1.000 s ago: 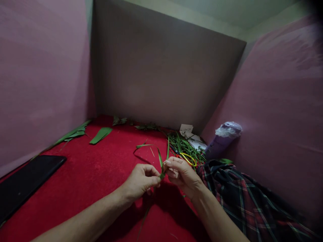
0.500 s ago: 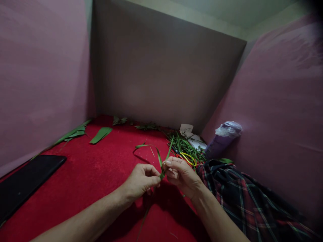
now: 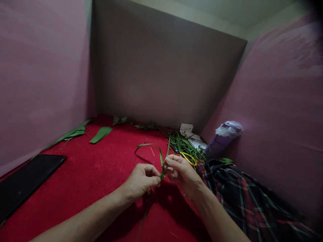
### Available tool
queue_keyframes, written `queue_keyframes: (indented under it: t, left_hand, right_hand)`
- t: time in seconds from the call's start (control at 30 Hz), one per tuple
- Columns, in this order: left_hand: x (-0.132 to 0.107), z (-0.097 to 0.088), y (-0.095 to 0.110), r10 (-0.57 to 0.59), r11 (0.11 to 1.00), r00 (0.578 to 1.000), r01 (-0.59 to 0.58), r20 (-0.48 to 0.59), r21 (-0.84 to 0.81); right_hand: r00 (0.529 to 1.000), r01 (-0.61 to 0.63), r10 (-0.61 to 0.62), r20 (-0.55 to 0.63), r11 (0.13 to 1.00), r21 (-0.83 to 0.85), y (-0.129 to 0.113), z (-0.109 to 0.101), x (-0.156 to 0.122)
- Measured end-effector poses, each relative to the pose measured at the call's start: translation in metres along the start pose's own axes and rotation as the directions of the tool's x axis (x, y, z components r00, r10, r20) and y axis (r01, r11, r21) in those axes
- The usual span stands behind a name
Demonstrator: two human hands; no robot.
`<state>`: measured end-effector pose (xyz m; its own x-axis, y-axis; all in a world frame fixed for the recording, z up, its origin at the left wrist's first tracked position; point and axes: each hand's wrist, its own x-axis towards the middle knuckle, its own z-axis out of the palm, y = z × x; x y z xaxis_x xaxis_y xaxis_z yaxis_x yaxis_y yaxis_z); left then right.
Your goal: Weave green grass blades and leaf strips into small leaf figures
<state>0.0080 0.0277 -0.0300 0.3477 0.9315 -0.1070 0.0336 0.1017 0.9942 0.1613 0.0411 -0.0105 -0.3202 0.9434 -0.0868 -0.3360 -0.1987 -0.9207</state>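
We are looking at a narrow green leaf strip (image 3: 160, 156) in mid-air over the red cloth (image 3: 106, 181), right in front of the person and between the two hands. The left hand (image 3: 145, 180) is pinching its small folded bit (image 3: 162, 175) between thumb and forefinger. The right hand (image 3: 180, 170) is pinching it just above, thumb against forefinger; its other fingers are curling in, and we aren't seeing exactly what lies between the tips. One length is arching away to the left, another is standing up above the right hand.

For handling, we are guessing very light and thin, bending easily but springing a little along its length. We are expecting a smooth, maybe slippery face, and splitting along the grain if creased or tugged hard. We are favouring a soft pinch flat across the fold, with the second hold close beside it; the loose tip is probably giving poor control.

Nearby, scissors (image 3: 189, 159) are lying by a pile of green strips (image 3: 185, 144), beyond the right hand.
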Motion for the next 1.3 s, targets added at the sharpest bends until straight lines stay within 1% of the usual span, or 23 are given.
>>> queue_keyframes:
  t: [0.2,0.33,0.43,0.67,0.9,1.0,1.07,1.13,1.2,1.23,1.3]
  left_hand:
    - [0.0001,0.0005,0.0006,-0.029,1.000,1.000,0.029,0.006,0.003]
    - [0.0000,0.0010,-0.0018,-0.024,1.000,1.000,0.024,0.017,0.002]
    - [0.0003,0.0007,-0.0033,-0.019,1.000,1.000,0.019,0.024,0.007]
    - [-0.0004,0.0014,0.0026,-0.008,1.000,1.000,0.008,0.013,-0.005]
    - [0.0014,0.0001,-0.0015,-0.011,1.000,1.000,0.012,0.014,-0.009]
    - [0.0018,-0.0008,-0.0017,-0.009,1.000,1.000,0.010,0.026,-0.018]
    - [0.0012,-0.0007,0.0002,-0.012,1.000,1.000,0.013,0.021,-0.028]
    - [0.0004,-0.0005,0.0024,-0.012,0.999,1.000,0.013,0.010,-0.034]
    - [-0.0002,-0.0008,0.0034,-0.009,0.999,1.000,0.009,0.006,-0.044]
    - [-0.0002,-0.0013,0.0032,-0.008,0.999,1.000,0.008,0.008,-0.048]
    - [0.0000,-0.0030,0.0021,-0.012,0.998,1.000,0.012,0.004,-0.059]
  right_hand:
    - [0.999,0.022,-0.022,-0.027,0.999,-0.030,-0.0011,0.0028,-0.0010]
    - [0.999,0.033,-0.033,-0.021,0.999,0.001,-0.0013,0.0019,-0.0014]
    - [1.000,0.018,-0.017,-0.025,1.000,0.011,-0.0009,0.0016,-0.0011]
    - [0.998,0.034,-0.034,-0.060,0.999,0.009,0.0013,0.0023,-0.0017]
    - [0.998,0.066,-0.066,-0.003,0.998,0.004,0.0012,-0.0021,0.0005]
    - [0.998,0.062,-0.062,-0.005,0.998,-0.009,0.0021,-0.0029,0.0013]
    - [0.997,0.069,-0.071,-0.040,0.997,-0.039,0.0028,-0.0024,0.0017]
    - [0.985,0.106,-0.117,-0.123,0.990,-0.096,0.0029,-0.0014,0.0019]
    - [0.954,0.173,-0.211,-0.214,0.968,-0.182,0.0021,-0.0004,0.0016]
    - [0.934,0.212,-0.267,-0.238,0.949,-0.231,0.0014,-0.0002,0.0010]
    - [0.900,0.284,-0.372,-0.227,0.895,-0.344,-0.0001,-0.0004,-0.0005]
